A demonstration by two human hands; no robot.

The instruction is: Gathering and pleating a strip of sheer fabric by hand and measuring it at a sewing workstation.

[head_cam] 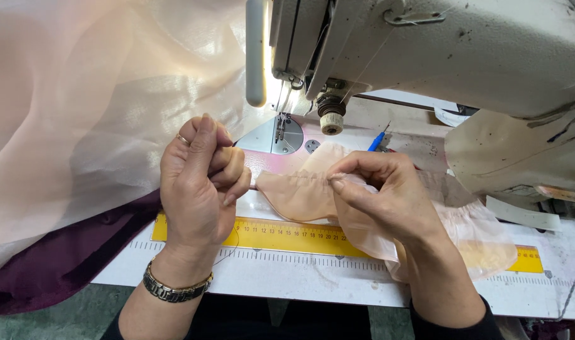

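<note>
- Gathered peach fabric strip (300, 192): lies on the white machine table (338, 267), its long axis running left to right, in front of the needle plate (276, 135) and over the yellow ruler (281, 234).
- Right hand (388, 195): thumb and forefinger pinch the strip's gathered upper edge, fingertips pointing left.
- Left hand (199, 182): closed in a loose fist at the strip's left end; whether it grips fabric or thread cannot be told.
- Sheer peach cloth (86, 107): heaped at the left.

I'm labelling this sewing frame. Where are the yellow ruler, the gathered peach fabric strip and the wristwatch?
yellow ruler (281, 234), head view, on its bare middle stretch.
gathered peach fabric strip (297, 192), head view, on the ruffled part between the hands.
wristwatch (174, 291), head view, on its metal band.
</note>
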